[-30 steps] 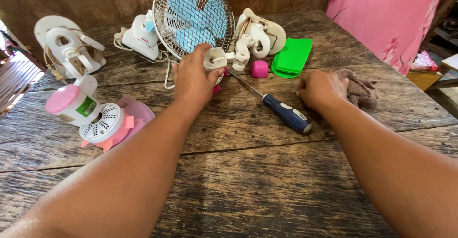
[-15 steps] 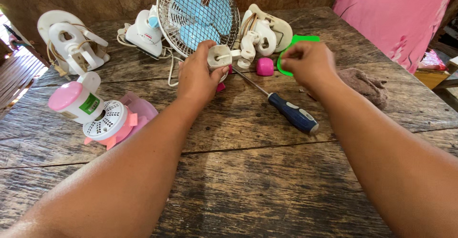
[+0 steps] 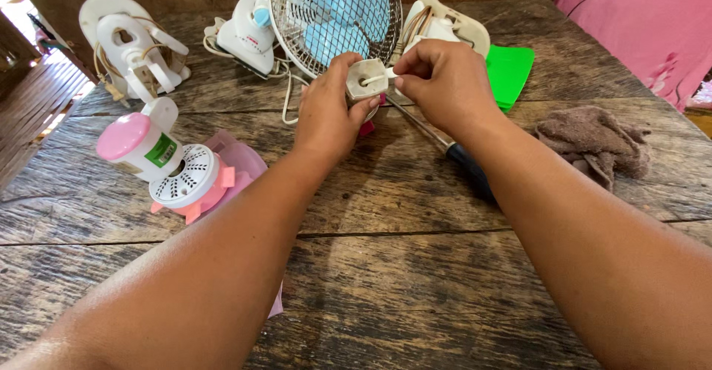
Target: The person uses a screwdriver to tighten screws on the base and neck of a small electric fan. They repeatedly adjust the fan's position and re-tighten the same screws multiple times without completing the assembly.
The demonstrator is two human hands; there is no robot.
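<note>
Left hand: my left hand [image 3: 331,114] is curled around a small white fan part [image 3: 366,81], fingers wrapped over its left side and thumb up against its edge, holding it just above the table.
Right hand: my right hand [image 3: 443,81] is pinched shut, thumb and forefinger pressed together on a thin white piece at the part's right edge.
Fan part: off-white, blocky with cut corners and a curved slot in its face; it sits between my two hands, right in front of the fan cage.
Fan cage: a round wire fan cage [image 3: 334,14] with pale blue blades stands upright at the far side of the table, just behind my hands.
Screwdriver: a screwdriver [image 3: 452,151] with a dark handle lies on the table under my right wrist, its shaft pointing towards the part.
Left side: a pink-and-white fan motor housing [image 3: 167,166] lies near my left forearm; a white fan stand [image 3: 130,44] sits farther back.
Right side: a brown rag [image 3: 593,144] lies crumpled well apart from my hands; a green plastic piece [image 3: 510,73] lies beyond my right hand.
Table: weathered, cracked wooden table [image 3: 386,281].
</note>
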